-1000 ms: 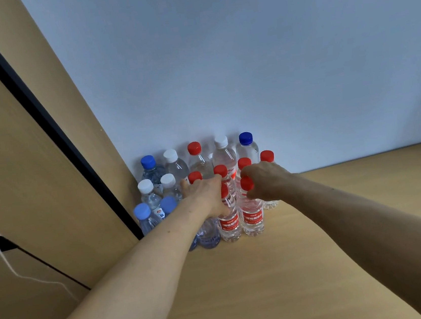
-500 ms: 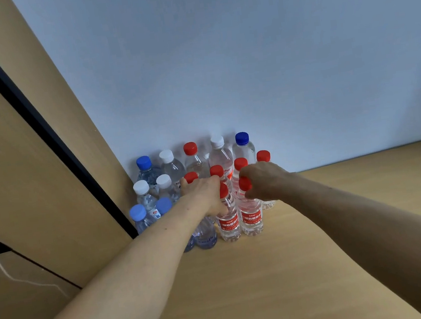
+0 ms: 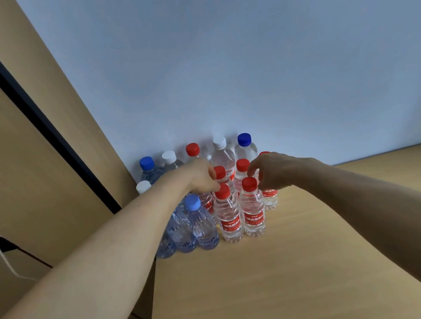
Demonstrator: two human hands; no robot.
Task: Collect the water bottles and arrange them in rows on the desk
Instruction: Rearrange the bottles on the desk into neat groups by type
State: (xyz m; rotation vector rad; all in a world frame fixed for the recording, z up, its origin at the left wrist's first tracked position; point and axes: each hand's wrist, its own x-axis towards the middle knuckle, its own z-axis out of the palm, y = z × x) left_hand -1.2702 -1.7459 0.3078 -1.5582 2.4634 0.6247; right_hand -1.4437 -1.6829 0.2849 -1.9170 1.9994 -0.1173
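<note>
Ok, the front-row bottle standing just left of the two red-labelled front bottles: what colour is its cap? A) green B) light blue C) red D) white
B: the front bottle beside the left red-labelled bottle carries a light blue cap.

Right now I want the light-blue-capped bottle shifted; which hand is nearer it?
Left. The left hand is just behind the light-blue-capped bottle; the right hand is farther right, by the red-capped bottles.
</note>
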